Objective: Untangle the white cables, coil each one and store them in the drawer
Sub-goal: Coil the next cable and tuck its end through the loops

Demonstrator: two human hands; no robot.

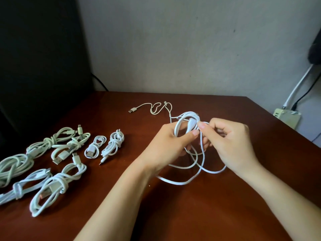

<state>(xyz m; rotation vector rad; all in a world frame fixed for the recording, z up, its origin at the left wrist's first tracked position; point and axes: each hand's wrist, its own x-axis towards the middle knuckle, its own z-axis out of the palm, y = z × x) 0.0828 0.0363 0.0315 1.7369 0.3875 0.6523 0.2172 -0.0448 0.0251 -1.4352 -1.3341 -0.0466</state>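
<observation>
A loose white cable (180, 182) hangs in loops between both hands above the brown table (191, 214). My left hand (166, 145) grips several of its loops near the top. My right hand (231, 141) pinches a strand and the plug end beside the left thumb. A thinner white cable (152, 107) with a USB plug lies behind the hands, one end running into the held bundle. Several coiled and tied white cables (57, 185) lie in rows on the table's left. No drawer is visible.
A dark panel (40, 58) stands behind the table's left side. A pale wall is at the back. A power strip (286, 117) with black and white leads sits off the table's right edge.
</observation>
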